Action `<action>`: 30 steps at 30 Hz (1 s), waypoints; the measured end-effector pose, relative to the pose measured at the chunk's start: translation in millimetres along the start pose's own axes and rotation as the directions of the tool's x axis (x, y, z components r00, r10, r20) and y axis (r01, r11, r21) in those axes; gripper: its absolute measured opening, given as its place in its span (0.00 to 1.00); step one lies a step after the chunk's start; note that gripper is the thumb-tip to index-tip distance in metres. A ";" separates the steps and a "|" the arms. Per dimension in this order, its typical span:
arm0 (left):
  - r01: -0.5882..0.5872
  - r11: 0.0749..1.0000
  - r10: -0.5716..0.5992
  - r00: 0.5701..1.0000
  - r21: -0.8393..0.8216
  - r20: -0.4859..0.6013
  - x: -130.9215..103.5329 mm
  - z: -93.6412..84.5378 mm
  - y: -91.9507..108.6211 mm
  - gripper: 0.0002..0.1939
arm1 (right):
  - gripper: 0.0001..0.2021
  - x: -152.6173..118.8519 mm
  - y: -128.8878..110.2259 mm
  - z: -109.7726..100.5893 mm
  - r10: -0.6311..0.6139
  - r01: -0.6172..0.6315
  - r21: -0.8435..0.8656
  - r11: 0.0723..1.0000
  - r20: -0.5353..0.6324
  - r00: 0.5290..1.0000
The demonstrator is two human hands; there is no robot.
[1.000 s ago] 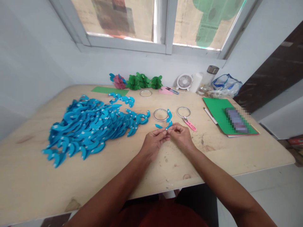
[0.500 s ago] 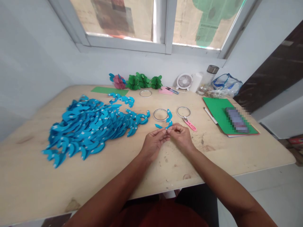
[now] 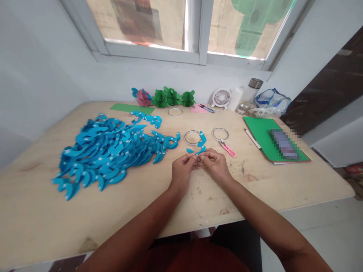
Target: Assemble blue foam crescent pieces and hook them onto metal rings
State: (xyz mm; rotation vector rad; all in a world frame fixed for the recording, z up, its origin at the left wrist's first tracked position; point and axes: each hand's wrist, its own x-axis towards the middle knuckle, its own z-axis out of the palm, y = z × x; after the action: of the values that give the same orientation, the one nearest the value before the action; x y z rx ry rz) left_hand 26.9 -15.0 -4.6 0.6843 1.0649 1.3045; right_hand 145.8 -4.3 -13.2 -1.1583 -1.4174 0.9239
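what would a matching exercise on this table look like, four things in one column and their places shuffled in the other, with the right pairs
1. large heap of curved blue paper pieces
2. round white plastic fan
3. slim white pen
4. pink-handled tool

A. beside a green sheet
B. tip at a silvery ring
C. table's left side
D. near the wall

Pairs: 1-C, 2-D, 3-A, 4-B

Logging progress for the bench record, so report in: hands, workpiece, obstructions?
Left hand and right hand: fingers pinching blue strip. Strip overlaps silver ring just beyond. Pink-handled tool nearby, clear of fingers.
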 end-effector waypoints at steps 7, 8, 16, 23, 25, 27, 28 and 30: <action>-0.107 0.987 0.111 0.993 0.119 -0.035 2.9 -1.6 -4.7 0.08 | 0.07 0.1 -2.4 1.1 -0.006 0.006 -0.013 1.000 0.014 1.000; -0.119 0.985 0.126 0.991 0.126 -0.042 3.3 -1.7 -5.4 0.08 | 0.07 0.2 -2.4 1.1 -0.007 0.008 -0.014 1.000 0.012 1.000; -0.163 0.979 0.172 0.983 0.120 -0.065 2.7 -1.2 -5.8 0.07 | 0.08 -2.1 -3.4 1.7 -0.026 0.027 -0.071 0.997 0.013 1.000; -0.120 0.988 0.131 0.984 0.094 -0.125 3.2 -3.0 -1.0 0.08 | 0.08 -0.3 -4.8 -3.4 0.024 -0.029 -0.052 0.998 -0.083 0.996; -0.098 0.992 0.106 0.987 0.075 -0.119 3.5 -3.2 -0.2 0.10 | 0.09 1.2 -3.7 -4.7 0.058 -0.060 -0.022 0.998 -0.080 0.995; -0.069 0.996 0.074 0.993 0.054 -0.088 3.5 -2.7 -0.3 0.11 | 0.10 2.3 -1.3 -4.7 0.090 -0.090 0.014 0.996 -0.062 0.994; -0.054 0.997 0.057 0.996 0.045 -0.066 3.3 -2.3 -0.5 0.11 | 0.10 2.6 0.3 -4.4 0.104 -0.103 0.030 0.994 -0.055 0.993; -0.032 0.999 0.033 0.999 0.037 -0.027 2.7 -1.5 -0.9 0.10 | 0.10 3.1 3.1 -3.6 0.130 -0.127 0.053 0.991 -0.057 0.990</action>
State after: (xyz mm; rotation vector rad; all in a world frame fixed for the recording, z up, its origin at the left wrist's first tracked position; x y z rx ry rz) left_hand 25.7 -12.8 -6.6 0.7158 1.1059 1.3285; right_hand 149.9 -0.7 -14.9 -1.2414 -1.2768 0.9999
